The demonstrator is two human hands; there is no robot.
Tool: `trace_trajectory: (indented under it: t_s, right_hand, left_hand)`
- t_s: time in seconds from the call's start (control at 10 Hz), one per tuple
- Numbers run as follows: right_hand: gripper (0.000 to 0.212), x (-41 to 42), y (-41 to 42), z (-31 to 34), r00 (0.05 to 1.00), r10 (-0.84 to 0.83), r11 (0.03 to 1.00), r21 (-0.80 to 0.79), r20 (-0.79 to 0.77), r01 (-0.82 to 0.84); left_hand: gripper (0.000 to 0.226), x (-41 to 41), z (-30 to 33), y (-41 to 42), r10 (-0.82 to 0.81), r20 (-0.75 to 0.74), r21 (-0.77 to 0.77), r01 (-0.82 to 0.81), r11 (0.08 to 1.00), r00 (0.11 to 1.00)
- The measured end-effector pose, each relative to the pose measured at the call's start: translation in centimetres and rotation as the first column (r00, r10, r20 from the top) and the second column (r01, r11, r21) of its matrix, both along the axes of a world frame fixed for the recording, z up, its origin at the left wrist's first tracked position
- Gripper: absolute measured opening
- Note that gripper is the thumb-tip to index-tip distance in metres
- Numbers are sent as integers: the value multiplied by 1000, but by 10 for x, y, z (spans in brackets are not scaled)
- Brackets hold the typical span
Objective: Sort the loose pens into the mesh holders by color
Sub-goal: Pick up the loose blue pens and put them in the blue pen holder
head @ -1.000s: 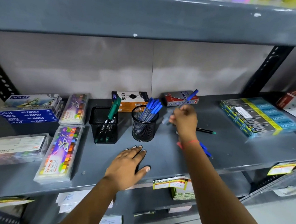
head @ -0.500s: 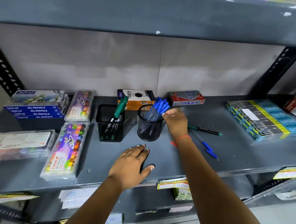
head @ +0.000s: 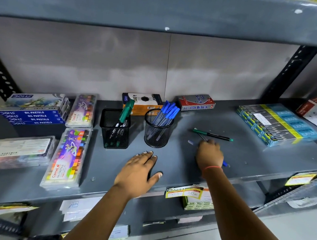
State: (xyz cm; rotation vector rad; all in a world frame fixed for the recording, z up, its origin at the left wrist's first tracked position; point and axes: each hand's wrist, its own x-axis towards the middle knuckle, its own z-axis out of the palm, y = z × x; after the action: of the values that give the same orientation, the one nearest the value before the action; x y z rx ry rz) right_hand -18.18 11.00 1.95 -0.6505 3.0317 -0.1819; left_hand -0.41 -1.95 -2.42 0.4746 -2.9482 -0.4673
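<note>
My right hand (head: 209, 155) lay knuckles-up over the loose blue pens (head: 224, 163) on the shelf (head: 247, 157), fingers curled down onto them; I could not tell whether it gripped one. My left hand (head: 139, 171) pressed flat, fingers spread. A green pen (head: 213, 135) lay at 12 o'clock from the right hand. At 10 o'clock stood the round holder (head: 157, 134) of blue pens, the square holder (head: 115, 129) beyond it.
</note>
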Motion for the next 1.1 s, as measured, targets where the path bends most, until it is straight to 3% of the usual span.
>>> trace_trajectory:
  t_s: [0.2, 0.3, 0.7, 0.9, 1.1]
  right_hand:
    - [31, 12, -12, 4, 978, 202, 979, -40, 41, -201]
    - [33, 20, -14, 5, 968, 230, 968, -129, 103, -216]
    - [28, 29, -15, 8, 950, 161, 958, -275, 267, -85]
    - [29, 30, -20, 3, 972, 98, 952, -304, 212, -29]
    - [33, 20, -21, 4, 956, -58, 931, -331, 287, 156]
  left_hand:
    - [61, 0, 0, 0, -2, 0, 7, 2, 1000, 1000]
    - [61, 0, 0, 0, -2, -1, 1, 2, 1000, 1000]
    - [61, 1, 0, 0, 8, -12, 0, -8, 1000, 1000]
    - [63, 3, 2, -2, -13, 31, 9, 13, 1000, 999]
    - [63, 8, 1, -6, -13, 69, -24, 15, 1000, 998]
